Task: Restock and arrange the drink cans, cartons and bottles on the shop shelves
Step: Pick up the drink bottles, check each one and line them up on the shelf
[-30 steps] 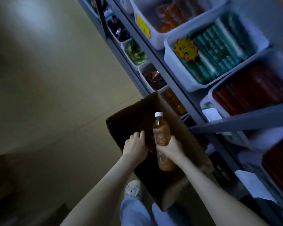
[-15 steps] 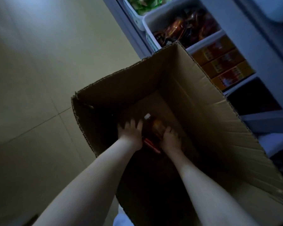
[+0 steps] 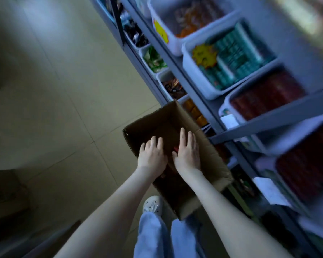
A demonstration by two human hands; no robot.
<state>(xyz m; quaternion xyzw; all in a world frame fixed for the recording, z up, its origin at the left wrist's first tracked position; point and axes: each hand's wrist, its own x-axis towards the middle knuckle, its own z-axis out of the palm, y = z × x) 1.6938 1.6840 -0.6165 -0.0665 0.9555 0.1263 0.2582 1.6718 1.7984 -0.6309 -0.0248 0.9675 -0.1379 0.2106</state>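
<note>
Box [image 3: 213,161] of brown cardboard stands open on the floor [image 3: 63,112], right beside the shelves [image 3: 268,124] on your right. Both your hands hover over its mouth, palms down, near each other but apart. Your left hand [image 3: 152,155] has its fingers loosely bent downward and grips nothing. Your right hand [image 3: 187,153] is spread flat with straight fingers, empty too. Between the two hands a small red patch [image 3: 175,149] shows deep in the box; it is too dark to tell whether it is a bottle. On the lowest shelf, just past the box's far corner, sit orange packs [image 3: 195,112], blurred. Higher up, white bins [image 3: 191,71] hold teal, red and orange goods. Your shoe [image 3: 152,205] stands just beside the box's near corner.
</note>
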